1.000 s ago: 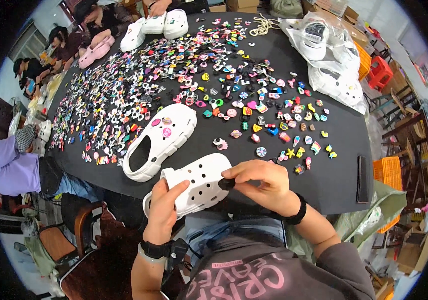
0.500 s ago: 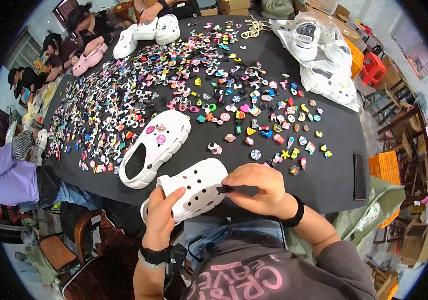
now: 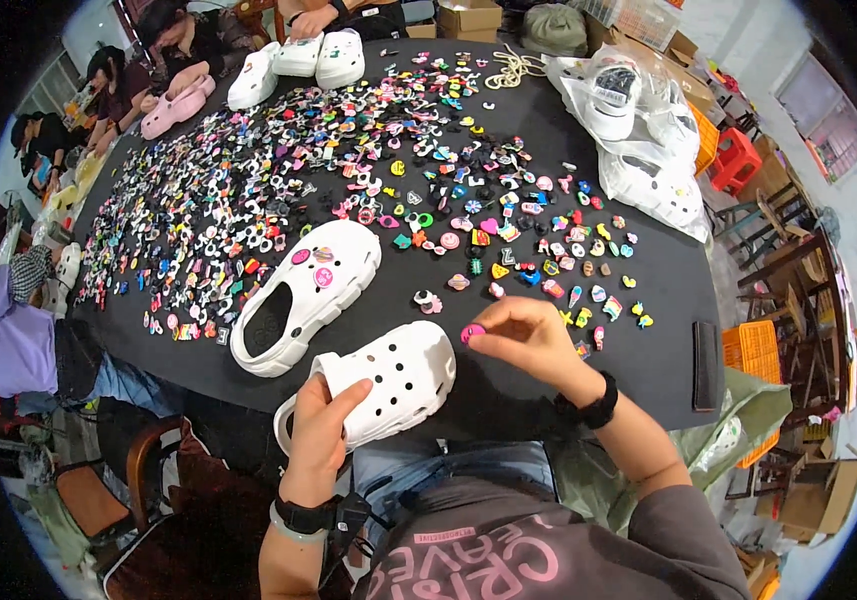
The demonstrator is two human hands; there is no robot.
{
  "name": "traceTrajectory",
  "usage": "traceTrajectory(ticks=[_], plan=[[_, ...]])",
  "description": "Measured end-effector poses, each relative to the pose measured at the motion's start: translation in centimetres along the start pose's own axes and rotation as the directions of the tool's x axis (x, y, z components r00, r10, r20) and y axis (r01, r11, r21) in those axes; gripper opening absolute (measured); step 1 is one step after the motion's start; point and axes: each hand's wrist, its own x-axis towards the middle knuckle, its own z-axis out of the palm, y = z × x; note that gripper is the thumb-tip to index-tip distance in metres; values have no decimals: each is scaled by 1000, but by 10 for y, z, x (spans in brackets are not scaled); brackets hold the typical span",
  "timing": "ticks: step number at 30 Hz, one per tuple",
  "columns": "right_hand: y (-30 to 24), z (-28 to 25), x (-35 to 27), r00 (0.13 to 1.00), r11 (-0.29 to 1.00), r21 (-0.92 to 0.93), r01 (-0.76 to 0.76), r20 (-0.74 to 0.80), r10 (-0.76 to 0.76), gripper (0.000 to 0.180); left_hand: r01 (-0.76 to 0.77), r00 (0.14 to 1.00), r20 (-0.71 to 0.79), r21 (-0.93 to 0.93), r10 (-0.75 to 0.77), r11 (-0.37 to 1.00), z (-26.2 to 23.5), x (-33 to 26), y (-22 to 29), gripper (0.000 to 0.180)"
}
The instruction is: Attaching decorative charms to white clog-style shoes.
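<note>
My left hand (image 3: 321,432) grips a white clog (image 3: 418,368) by its opening, thumb on the upper. Dark round holes dot the bare top of this clog. Just right of its toe, my right hand (image 3: 526,345) pinches a round pink shoe charm (image 3: 472,332) between thumb and fingertips, apart from the clog. Beyond lies a second white clog (image 3: 346,262) on the black table, with two pink round charms (image 3: 323,277) and a small planet-like charm on its toe. Loose colourful charms (image 3: 448,240) are scattered past both hands.
A dense heap of charms (image 3: 218,200) covers the table's left and middle. Bagged white clogs (image 3: 648,185) lie at the far right, near a dark flat case (image 3: 707,365) at the right edge. Co-workers handle a pink clog (image 3: 180,108) and white clogs (image 3: 339,60) across the table.
My right hand has drawn back from the clog's toe, up and to the right. The charm it pinches, dark before, now shows pink. My left hand keeps its hold on the clog.
</note>
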Motion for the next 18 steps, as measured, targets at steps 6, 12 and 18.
traceTrajectory(ticks=[6, 12, 18], plan=[[10, -15, 69, 988, 988, -148, -53, 133, 73, 12, -24, 1000, 12, 10, 24, 1000, -2, 0, -2, 37], [33, -11, 112, 996, 704, -708, 47, 85, 19, 15, -15, 1000, -2, -9, 15, 1000, -2, 1, -2, 34], [61, -13, 126, 964, 619, -749, 237, 262, -53, 16, -7, 1000, 17, -7, 8, 1000, 0, 1, 0, 35]])
